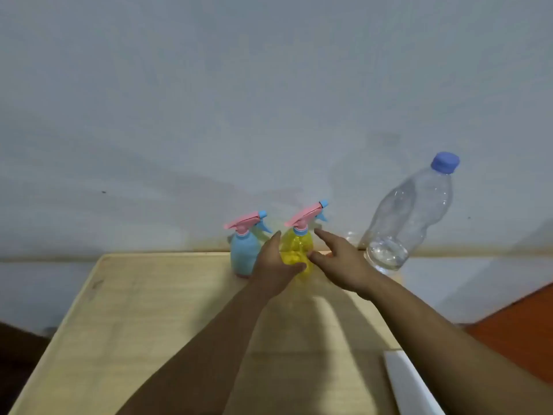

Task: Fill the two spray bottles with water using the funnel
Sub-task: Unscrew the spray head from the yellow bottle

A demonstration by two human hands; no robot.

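Yellow bottle (pixel 296 250) btwn both hands (pixel 311 262)

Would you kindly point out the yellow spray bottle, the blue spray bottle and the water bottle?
yellow spray bottle (pixel 296 245): head view, upper body.
blue spray bottle (pixel 244 253): head view, middle of body.
water bottle (pixel 410 214): head view, clear middle.

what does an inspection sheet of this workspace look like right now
surface: light wooden table against a pale wall.
job's things: blue spray bottle and yellow spray bottle upright at the far edge, spray heads on; capped clear water bottle to their right; funnel not seen.
clutter: white object at near right.
grips: left hand wraps the yellow spray bottle; right hand open beside it.
cables: nothing seen.
surroundings: orange surface at right.
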